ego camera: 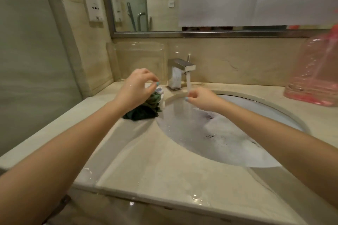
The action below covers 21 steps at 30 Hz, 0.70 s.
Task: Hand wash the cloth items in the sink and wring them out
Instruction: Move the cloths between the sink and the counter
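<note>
While your right hand [201, 99], loosely curled and empty, rinses under the tap stream [188, 86], the cloth pile [146, 109] lies on the counter [155, 160] just below your left hand [136, 87], its fingers [149, 76] nearly pinched, contact unclear.
</note>
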### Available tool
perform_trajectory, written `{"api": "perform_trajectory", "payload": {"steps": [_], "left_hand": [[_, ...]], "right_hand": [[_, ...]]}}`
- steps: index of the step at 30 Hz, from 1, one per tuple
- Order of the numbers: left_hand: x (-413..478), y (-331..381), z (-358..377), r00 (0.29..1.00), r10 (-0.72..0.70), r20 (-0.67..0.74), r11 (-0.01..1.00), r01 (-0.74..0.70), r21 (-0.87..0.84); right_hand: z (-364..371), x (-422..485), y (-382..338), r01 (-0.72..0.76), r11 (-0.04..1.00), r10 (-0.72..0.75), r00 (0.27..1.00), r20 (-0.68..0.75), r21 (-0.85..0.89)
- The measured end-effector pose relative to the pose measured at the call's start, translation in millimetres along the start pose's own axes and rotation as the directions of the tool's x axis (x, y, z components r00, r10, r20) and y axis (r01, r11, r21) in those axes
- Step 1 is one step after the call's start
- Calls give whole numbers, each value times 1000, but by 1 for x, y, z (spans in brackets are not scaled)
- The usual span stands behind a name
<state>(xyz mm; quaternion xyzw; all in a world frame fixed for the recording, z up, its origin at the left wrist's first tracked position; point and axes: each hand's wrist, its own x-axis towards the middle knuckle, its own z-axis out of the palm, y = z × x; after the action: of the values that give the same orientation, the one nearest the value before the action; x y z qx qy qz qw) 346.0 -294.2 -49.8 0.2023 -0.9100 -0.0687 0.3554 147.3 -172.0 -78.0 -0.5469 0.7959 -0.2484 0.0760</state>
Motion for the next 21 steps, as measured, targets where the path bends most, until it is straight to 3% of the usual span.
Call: {"api": "perform_trajectory", "payload": {"steps": [3, 6, 11, 14, 18, 21], "left_hand": [[16, 28, 46, 968, 53, 243, 997, -39, -65], [31, 47, 100, 862, -9, 507, 997, 50, -67], [56, 59, 180, 673, -83, 735, 975, 208, -80], [68, 63, 212, 565, -90, 820, 976, 215, -41], [70, 67, 240, 519, -35, 854, 992, 125, -35], [67, 72, 250, 500, -49, 865, 990, 138, -23]], "right_hand": [[-15, -4, 60, -205, 964, 225, 968, 112, -171], [-18, -12, 109, -348, 904, 392, 906, 157, -249], [-15, -18, 155, -419, 871, 475, 850, 228, -256], [-17, -16, 157, -392, 853, 497, 812, 306, -345], [-11, -12, 147, -366, 818, 545, 739, 395, -443], [-6, -12, 152, -390, 806, 568, 721, 396, -445]]}}
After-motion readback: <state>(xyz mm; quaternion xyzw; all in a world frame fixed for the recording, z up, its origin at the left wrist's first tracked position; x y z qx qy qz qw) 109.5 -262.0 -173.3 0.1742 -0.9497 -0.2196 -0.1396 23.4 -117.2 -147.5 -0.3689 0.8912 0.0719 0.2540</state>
